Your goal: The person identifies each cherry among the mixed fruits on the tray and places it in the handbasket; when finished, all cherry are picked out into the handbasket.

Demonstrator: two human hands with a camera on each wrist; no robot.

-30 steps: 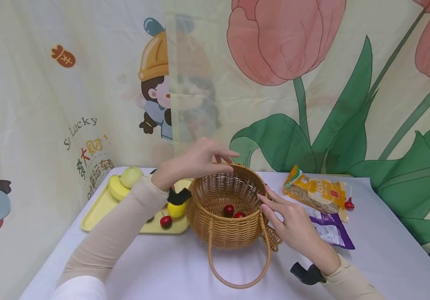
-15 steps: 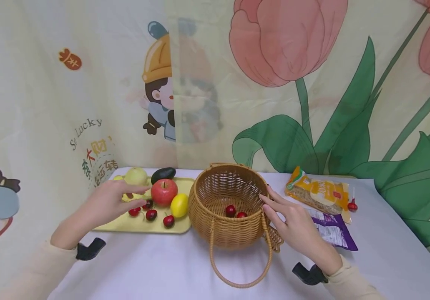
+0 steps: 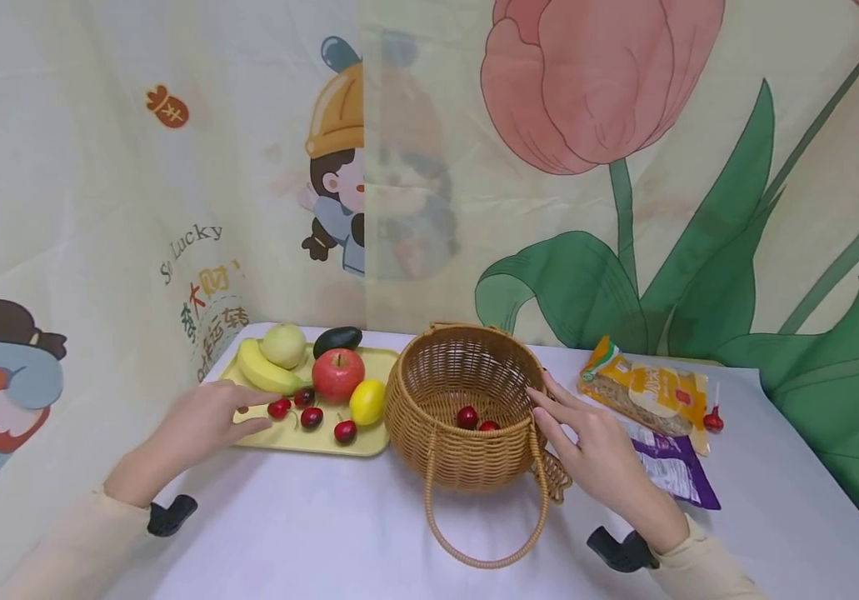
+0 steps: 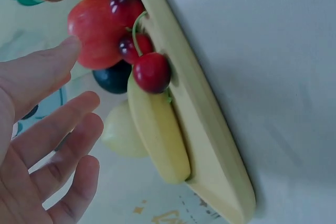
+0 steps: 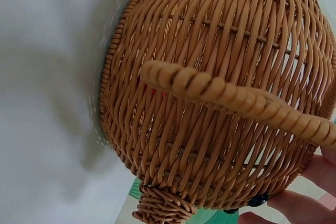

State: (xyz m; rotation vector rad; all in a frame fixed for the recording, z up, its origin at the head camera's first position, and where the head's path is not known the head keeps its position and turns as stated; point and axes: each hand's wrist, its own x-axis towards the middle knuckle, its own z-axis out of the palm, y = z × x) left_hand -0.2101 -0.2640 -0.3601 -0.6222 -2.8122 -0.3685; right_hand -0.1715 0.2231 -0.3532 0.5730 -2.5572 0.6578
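The head view showed a round, honey-brown woven wicker basket (image 3: 466, 462) upright on a white-covered table (image 3: 324, 533), two glossy dark-red cherries (image 3: 466, 417) inside and its twisted wicker handle (image 3: 489, 563) lowered at six o'clock. Near its three o'clock the right hand (image 3: 586, 437) rested against the rim, fingers mostly straight and touching the weave. At nine o'clock lay a pale-yellow rectangular tray (image 3: 365, 449) bearing a yellow banana (image 3: 260, 367), a round pale-green fruit (image 3: 284, 346), a dark oval fruit (image 3: 337, 339), a red apple (image 3: 338, 374), a yellow lemon (image 3: 367, 402) and four more cherries (image 3: 312, 418). Farther toward nine o'clock, the left hand (image 3: 200, 421) hung loosely spread, holding nothing, near those cherries. Past the right hand, around three o'clock, lay an orange-and-clear plastic bag (image 3: 646, 392) and a purple packet (image 3: 672, 471). A tulip-printed cream curtain (image 3: 429, 150) hung at twelve o'clock.
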